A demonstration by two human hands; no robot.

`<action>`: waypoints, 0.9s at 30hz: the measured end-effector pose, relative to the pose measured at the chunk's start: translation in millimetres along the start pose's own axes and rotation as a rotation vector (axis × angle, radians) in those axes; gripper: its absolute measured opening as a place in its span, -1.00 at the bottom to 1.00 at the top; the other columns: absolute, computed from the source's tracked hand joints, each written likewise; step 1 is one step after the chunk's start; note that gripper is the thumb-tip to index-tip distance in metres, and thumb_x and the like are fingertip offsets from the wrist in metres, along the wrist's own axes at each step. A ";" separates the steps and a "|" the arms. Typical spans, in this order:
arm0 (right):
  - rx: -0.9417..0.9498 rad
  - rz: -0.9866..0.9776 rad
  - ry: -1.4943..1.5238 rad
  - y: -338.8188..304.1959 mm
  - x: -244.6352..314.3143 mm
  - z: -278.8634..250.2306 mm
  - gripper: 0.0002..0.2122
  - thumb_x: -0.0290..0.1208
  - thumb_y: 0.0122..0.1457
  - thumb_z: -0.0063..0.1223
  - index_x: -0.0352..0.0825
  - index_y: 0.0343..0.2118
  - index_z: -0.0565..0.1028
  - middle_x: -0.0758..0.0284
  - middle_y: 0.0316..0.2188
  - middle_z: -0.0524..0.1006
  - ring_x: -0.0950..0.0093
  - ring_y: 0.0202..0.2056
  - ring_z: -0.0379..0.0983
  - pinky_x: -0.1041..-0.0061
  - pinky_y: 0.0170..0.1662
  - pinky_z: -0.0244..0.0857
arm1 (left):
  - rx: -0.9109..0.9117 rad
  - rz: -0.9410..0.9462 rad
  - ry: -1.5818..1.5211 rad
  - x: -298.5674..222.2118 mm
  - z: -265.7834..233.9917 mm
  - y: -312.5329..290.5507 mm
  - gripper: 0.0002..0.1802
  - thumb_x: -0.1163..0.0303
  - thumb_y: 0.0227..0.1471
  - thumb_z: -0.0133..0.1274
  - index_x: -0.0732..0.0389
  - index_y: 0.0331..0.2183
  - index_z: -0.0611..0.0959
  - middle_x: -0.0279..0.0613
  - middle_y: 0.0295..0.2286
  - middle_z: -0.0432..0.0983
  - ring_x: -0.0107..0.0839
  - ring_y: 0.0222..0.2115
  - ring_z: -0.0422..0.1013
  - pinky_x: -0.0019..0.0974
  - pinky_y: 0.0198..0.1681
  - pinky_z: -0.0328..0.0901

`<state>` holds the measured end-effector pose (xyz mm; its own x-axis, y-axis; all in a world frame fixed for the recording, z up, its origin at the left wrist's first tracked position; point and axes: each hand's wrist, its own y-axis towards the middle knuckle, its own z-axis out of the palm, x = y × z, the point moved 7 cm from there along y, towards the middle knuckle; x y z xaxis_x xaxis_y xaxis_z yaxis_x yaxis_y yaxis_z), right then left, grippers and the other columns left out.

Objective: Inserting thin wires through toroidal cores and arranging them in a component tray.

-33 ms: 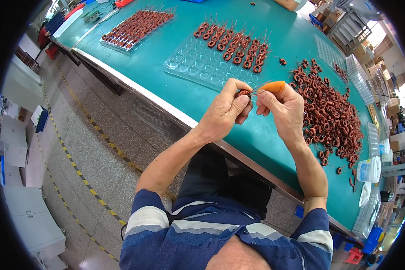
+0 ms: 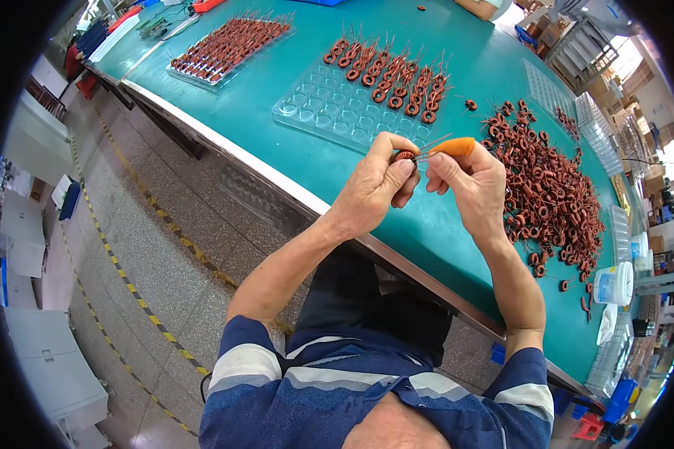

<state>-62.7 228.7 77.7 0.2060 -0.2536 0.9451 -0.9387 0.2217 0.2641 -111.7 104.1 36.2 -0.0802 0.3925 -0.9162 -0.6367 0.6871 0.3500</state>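
Observation:
A copper-red toroidal coil (image 2: 405, 156) is pinched between the thumb and forefinger of my left hand (image 2: 363, 193), above the near part of the green table. Thin wire leads (image 2: 424, 156) stick out from it to the right. My right hand (image 2: 473, 185), with an orange finger cot (image 2: 455, 147) on its forefinger, closes thumb and forefinger on these leads. Just beyond my hands lies a clear plastic tray (image 2: 301, 112) with round pockets. Rows of coils (image 2: 394, 82), leads up, fill its far and right side; the near-left pockets are bare.
To the right of my right hand spreads a large heap of loose coils (image 2: 550, 194). A filled tray of coils (image 2: 228, 46) stands at the far left. White tubs (image 2: 614, 283) and clear trays (image 2: 597, 120) line the right side. Another person's arm (image 2: 478, 7) rests at the far edge.
My hands hold almost the same pose. The leads at my right fingertips look slightly more spread, and the other person's arm at the far edge has shifted slightly.

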 end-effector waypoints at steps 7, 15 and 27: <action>-0.094 -0.131 -0.103 -9.1 13.4 -1.9 -0.81 -0.45 0.12 0.18 -0.43 -0.25 0.51 0.35 -0.49 0.58 0.64 -0.49 0.50 0.69 -0.44 0.35 | -0.015 -0.008 -0.031 -3.4 -3.5 -1.8 -0.72 0.25 0.29 -0.23 0.23 -0.09 0.27 -0.31 -0.54 0.24 -0.56 -0.57 0.19 -0.48 -0.50 0.17; -0.043 -0.169 -0.274 0.8 15.9 -3.1 -0.81 -0.48 0.11 0.18 -0.43 -0.24 0.51 0.34 -0.52 0.57 0.67 -0.52 0.48 0.69 -0.44 0.35 | -0.055 0.024 0.236 -5.4 4.5 5.1 -0.68 0.34 0.26 -0.26 0.39 -0.10 0.39 -0.30 -0.68 0.32 -0.55 -0.66 0.24 -0.39 -0.55 0.20; -0.144 -0.163 -0.210 -3.8 4.7 -3.1 -0.83 -0.45 0.12 0.18 -0.43 -0.30 0.50 0.33 -0.51 0.58 0.64 -0.51 0.49 0.68 -0.47 0.35 | -0.244 0.003 -0.047 8.8 4.0 7.6 -0.75 0.33 0.23 -0.15 0.35 -0.23 0.48 -0.35 -0.67 0.36 -0.63 -0.68 0.26 -0.49 -0.62 0.20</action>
<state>-57.3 229.7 81.7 0.2753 -0.4830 0.8312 -0.8459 0.2891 0.4481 -114.2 115.2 31.6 -0.0504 0.4259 -0.9034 -0.8034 0.5200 0.2900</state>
